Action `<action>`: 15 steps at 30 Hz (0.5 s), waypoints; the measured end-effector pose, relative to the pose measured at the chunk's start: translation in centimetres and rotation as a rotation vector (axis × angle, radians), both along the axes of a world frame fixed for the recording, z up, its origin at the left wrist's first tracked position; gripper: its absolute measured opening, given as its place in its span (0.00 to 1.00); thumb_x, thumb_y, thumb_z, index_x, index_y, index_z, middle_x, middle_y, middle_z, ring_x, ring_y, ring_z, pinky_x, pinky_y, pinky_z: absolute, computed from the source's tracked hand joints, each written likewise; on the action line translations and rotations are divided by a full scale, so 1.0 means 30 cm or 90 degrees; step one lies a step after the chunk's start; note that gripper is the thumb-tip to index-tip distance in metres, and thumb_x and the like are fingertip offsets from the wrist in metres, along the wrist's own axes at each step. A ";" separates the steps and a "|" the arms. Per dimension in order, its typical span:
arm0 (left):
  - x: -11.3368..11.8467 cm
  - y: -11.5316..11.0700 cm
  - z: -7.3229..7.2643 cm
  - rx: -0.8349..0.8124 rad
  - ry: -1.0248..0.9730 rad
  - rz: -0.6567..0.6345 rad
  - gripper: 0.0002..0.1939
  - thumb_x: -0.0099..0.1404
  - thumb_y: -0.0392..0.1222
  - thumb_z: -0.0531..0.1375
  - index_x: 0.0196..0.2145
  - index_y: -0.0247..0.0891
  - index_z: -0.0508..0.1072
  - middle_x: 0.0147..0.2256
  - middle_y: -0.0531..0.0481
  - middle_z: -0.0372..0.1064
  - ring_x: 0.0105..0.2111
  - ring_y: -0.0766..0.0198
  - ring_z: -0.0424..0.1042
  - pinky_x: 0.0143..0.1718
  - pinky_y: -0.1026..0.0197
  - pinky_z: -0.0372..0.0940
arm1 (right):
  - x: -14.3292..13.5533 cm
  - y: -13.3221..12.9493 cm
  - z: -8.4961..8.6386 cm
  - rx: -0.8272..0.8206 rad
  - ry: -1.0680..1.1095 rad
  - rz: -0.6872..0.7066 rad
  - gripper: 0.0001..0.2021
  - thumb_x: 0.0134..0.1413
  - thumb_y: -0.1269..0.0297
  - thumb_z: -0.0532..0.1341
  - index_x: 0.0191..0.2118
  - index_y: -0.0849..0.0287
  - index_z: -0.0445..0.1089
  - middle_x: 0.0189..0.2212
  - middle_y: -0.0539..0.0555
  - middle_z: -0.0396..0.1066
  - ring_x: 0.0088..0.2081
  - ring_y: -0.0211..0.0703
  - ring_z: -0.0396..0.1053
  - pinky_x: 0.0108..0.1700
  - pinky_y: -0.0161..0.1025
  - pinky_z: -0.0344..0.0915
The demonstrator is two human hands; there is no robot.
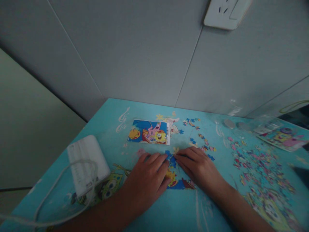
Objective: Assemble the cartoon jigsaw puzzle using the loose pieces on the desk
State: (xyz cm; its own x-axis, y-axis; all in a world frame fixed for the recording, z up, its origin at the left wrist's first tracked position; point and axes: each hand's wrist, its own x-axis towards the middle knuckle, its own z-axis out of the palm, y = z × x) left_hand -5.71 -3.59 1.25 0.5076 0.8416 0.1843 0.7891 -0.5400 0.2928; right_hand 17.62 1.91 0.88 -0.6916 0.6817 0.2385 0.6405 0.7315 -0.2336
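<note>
Low in the middle of the table lies a partly joined jigsaw puzzle [178, 184], blue with a yellow figure. My left hand [150, 171] rests along its left side, fingers bent and close together, gripping that edge. From the right, my right hand [198, 163] pinches at a blue jigsaw piece [172, 161] at the puzzle's upper part. Its fingertips nearly meet those of the left hand and cover some of the piece. Just beyond, a picture card [151, 131] with cartoon figures and a barcode lies flat.
Small groups of loose pieces [204, 141] lie right of the card. A wide scatter of pieces [260, 164] covers the right side, near a clear plastic container [265, 124] and a cartoon sheet [285, 138]. At left sits a white power bank [88, 161] with a cable [55, 193]. A wall [145, 58] stands behind.
</note>
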 end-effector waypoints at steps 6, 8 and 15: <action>0.002 0.004 0.002 -0.001 0.006 -0.005 0.15 0.73 0.44 0.58 0.54 0.37 0.71 0.57 0.44 0.70 0.55 0.48 0.69 0.57 0.36 0.59 | 0.005 -0.001 0.004 0.014 0.002 -0.002 0.10 0.67 0.67 0.62 0.51 0.54 0.76 0.46 0.55 0.76 0.46 0.51 0.71 0.49 0.49 0.67; 0.001 0.003 0.005 -0.005 0.007 -0.004 0.15 0.73 0.44 0.58 0.54 0.37 0.71 0.57 0.44 0.70 0.55 0.49 0.69 0.58 0.36 0.59 | 0.009 0.000 -0.002 0.016 0.001 -0.003 0.10 0.67 0.67 0.61 0.51 0.54 0.76 0.46 0.55 0.77 0.46 0.51 0.71 0.50 0.50 0.67; -0.001 0.002 0.012 -0.003 0.004 -0.002 0.15 0.73 0.44 0.58 0.54 0.38 0.71 0.58 0.44 0.70 0.54 0.49 0.69 0.57 0.37 0.59 | 0.013 0.000 -0.017 0.027 0.032 -0.025 0.09 0.67 0.67 0.61 0.49 0.56 0.76 0.45 0.56 0.76 0.46 0.51 0.71 0.50 0.50 0.68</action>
